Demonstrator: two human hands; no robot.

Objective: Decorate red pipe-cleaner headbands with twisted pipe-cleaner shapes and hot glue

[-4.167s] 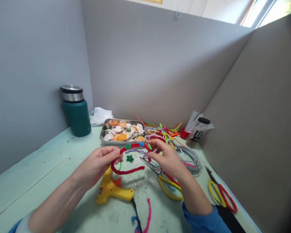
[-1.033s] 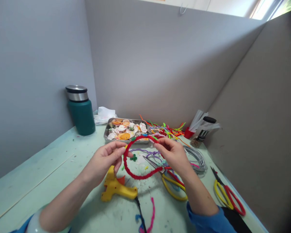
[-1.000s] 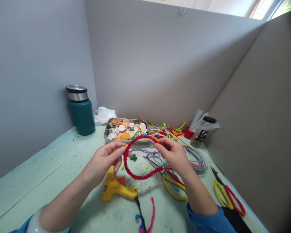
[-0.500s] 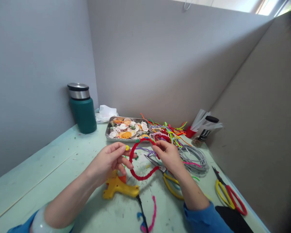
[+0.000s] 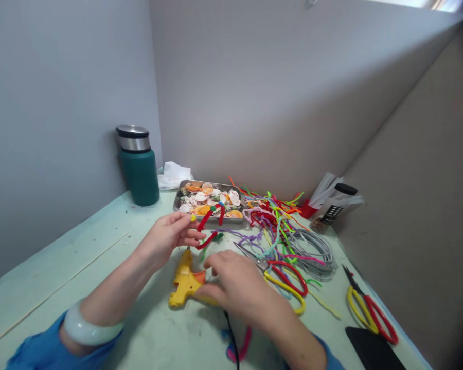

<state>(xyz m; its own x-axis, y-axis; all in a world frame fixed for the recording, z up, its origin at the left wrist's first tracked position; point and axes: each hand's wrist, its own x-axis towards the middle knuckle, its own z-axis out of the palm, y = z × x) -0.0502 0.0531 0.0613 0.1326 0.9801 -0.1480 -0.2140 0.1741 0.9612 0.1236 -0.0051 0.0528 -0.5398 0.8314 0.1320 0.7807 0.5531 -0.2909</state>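
My left hand (image 5: 165, 237) pinches a small yellow piece (image 5: 193, 218) between thumb and index finger, while its other fingers hold a bent red pipe cleaner (image 5: 205, 220) with green and blue bits on it. My right hand (image 5: 231, 280) is over the handle end of a yellow glue gun (image 5: 184, 284) lying on the table; its thumb and fingers are apart around the handle, and no firm grip shows. A black cord runs from the gun toward the near edge.
Behind are a tray of shells (image 5: 216, 219), a green bottle (image 5: 139, 172) and tangled pipe cleaners (image 5: 264, 218). To the right lie coiled wire (image 5: 324, 257), red-and-yellow scissors (image 5: 293, 288), a second pair (image 5: 378, 318) and a jar (image 5: 334, 208). A thin stick (image 5: 57, 289) lies left.
My right hand has let go of the red pipe cleaner and moved down and left to the glue gun. The pipe cleaner now hangs from my left hand alone.
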